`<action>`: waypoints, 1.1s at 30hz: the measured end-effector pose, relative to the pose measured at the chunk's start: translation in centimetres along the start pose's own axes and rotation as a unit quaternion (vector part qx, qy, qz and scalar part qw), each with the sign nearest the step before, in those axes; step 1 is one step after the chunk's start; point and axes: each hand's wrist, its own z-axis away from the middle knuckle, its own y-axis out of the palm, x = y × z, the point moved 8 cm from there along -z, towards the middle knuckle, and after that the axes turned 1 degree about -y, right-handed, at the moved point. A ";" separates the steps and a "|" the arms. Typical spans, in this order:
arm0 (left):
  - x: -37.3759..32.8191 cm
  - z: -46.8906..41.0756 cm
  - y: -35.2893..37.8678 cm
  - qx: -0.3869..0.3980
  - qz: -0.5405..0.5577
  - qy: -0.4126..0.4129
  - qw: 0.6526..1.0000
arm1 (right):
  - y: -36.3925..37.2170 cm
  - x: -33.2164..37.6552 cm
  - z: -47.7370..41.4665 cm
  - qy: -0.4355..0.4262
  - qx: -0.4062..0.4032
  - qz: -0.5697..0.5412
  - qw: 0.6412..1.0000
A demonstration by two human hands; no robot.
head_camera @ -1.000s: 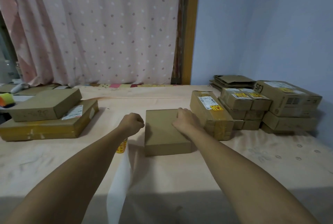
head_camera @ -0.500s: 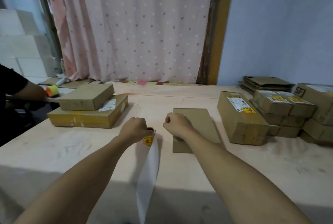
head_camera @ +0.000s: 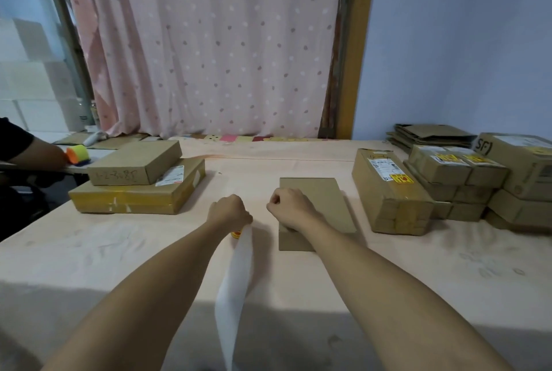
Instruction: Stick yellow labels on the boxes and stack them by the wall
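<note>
A plain flat cardboard box (head_camera: pixel 322 200) lies on the table (head_camera: pixel 119 251) in front of me, with no label showing on it. My right hand (head_camera: pixel 289 209) hovers over the box's near left corner with its fingers curled; nothing shows between them. Just to its left, my left hand (head_camera: pixel 228 212) grips a small roll of yellow labels (head_camera: pixel 236 233). A long white backing strip (head_camera: pixel 236 281) hangs from the roll toward me. To the right stands a tall box (head_camera: pixel 388 191) bearing a yellow label.
Several labelled boxes (head_camera: pixel 457 167) and a large SF box (head_camera: pixel 519 161) are stacked by the right wall, behind them flattened cardboard (head_camera: pixel 430 133). Two unlabelled boxes (head_camera: pixel 134 161) are stacked at the left. Another person's arm (head_camera: pixel 30 155) and an orange tape roll (head_camera: pixel 76 153) lie at the far left.
My right hand has come off the top of the plain box and moved left toward my left hand, closing into a fist. My view has swung left.
</note>
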 end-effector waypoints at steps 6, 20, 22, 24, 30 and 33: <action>0.3 -0.3 -2.1 0.002 0.383 0.035 0.923 | -1.1 -1.8 0.1 0.074 -0.027 -0.171 0.982; -1.7 1.4 -4.1 0.062 0.459 0.145 0.874 | -1.0 0.3 0.0 0.083 0.021 -0.500 0.862; -2.0 1.5 -3.7 0.089 0.464 0.133 0.871 | -1.4 0.2 0.1 0.061 0.021 -0.496 0.866; -2.2 1.4 -3.2 0.112 0.510 0.105 0.846 | -1.6 0.1 0.3 0.046 0.029 -0.490 0.870; -3.1 1.5 -2.9 0.112 0.530 0.123 0.831 | -1.4 -0.2 1.3 0.075 0.079 -0.456 0.883; -3.2 1.5 -2.5 0.110 0.525 0.120 0.835 | -1.3 -0.7 0.8 0.088 0.063 -0.453 0.885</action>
